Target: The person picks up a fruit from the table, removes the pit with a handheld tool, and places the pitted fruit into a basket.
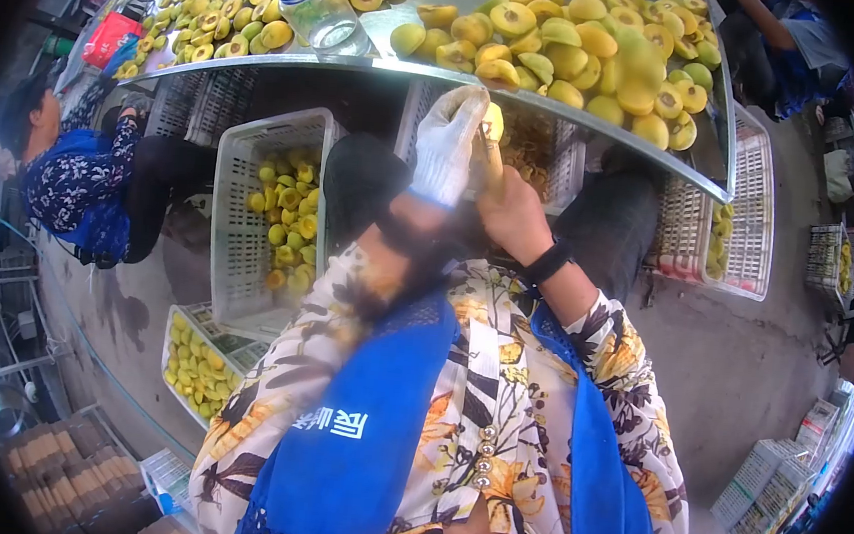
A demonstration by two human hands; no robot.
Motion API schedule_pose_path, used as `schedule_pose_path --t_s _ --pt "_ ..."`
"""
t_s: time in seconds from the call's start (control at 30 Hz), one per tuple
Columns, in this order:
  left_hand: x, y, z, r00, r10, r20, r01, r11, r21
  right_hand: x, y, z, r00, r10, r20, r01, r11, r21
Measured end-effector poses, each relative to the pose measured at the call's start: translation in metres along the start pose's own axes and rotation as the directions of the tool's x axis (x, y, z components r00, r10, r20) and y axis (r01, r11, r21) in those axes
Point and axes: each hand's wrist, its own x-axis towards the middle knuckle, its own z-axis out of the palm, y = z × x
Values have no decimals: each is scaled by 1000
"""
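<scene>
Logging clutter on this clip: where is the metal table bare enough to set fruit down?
A bare strip of table lies between the bottle and the big fruit pile. Right of it, halved fruit crowds the top to the edge. The left end is strewn with fruit too. Both hands, left and right, work below the rim.

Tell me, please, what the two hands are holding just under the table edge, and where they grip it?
The gloved left hand and the bare right hand hold a yellow fruit between them, fingers around its sides. The exact grip is hidden.
</scene>
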Motion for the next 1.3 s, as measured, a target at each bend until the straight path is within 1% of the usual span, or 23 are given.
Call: schedule_pose_path --t_s 0.1,0.23,0.4,0.47,0.53,0.57,0.6,0.63,0.67,0.7,0.73,0.77,0.8,0.83,0.87,0.9,0.93,0.97,1.03,1.1,1.17,1.27,1.3 --pt "5 -9 -8 994 -105 28 106 994 -18 -3 -1 1 994 96 55 -98 994 50" --pt "20 -26 -21 885 -465 29 461 863 -205 -9 -8 4 994 100 39 -100 995 -4" --pt "6 -18 -11 971 -236 -32 238 955 175 -12 -16 -1 992 118 52 -113 990 -79" --pt "10 -21 -15 951 -309 -9 306 939 157 -13 -13 1 991 121 52 -116 989 -87" --pt "23 -28 -28 842 -537 54 540 841 -38 -12 -8 6 990 125 65 -114 982 -152" --pt "21 -32 -34 943 -316 101 275 915 294 -12 -5 8 989 128 72 -113 976 -185" --pt "19 -29 -37 968 -99 230 -51 823 566 -13 -2 10 987 135 86 -117 976 -186" --pt "19 -27 -37 904 81 419 -385 579 719 -14 1 13 987 134 89 -116 975 -190" --pt "17 -41 -46 898 183 400 -425 597 681 -9 2 13 990 120 75 -104 975 -198" --pt "20 -43 -46 910 173 377 -394 647 652 -9 0 10 991 95 93 -80 985 -155" --pt "20 -45 -48 965 -15 261 -109 885 453 -4 30 26 998 -52 24 55 985 -162" --pt "26 -54 -45 955 -238 178 225 970 90 -2 25 26 999 37 26 -32 983 -181" --pt "32 -57 -41 943 -296 154 308 950 -57 2 26 31 999 7 -39 -11 994 -110" --pt "35 -59 -38 948 -290 133 303 948 -98 7 36 40 992 -56 -115 43 992 -116" --pt "31 -48 -29 977 -191 90 195 980 -41 11 41 41 991 -50 -122 48 999 -17" --pt "26 -38 -20 995 -89 45 88 996 28 11 23 30 992 98 -74 -97 995 12" --pt "21 -28 -11 1000 13 0 -13 994 105 10 16 23 989 137 -48 -136 991 16" --pt "20 -28 -12 995 -90 -39 91 996 3 9 11 18 982 186 -12 -186 982 26" --pt "24 -36 -11 994 -99 -53 98 995 -22 6 1 11 983 184 14 -185 980 74" --pt "23 -21 -3 967 -240 -82 239 971 -23 4 1 12 984 177 3 -177 981 78" --pt "18 1 7 936 -344 -82 344 939 -4 -3 -18 5 942 328 74 -337 919 206" --pt "29 -26 -11 906 -423 -15 418 900 -125 -5 -7 16 987 125 -98 -120 991 51" --pt "29 -25 -11 885 -466 -3 458 870 -181 -5 -8 16 987 126 -98 -121 991 52"
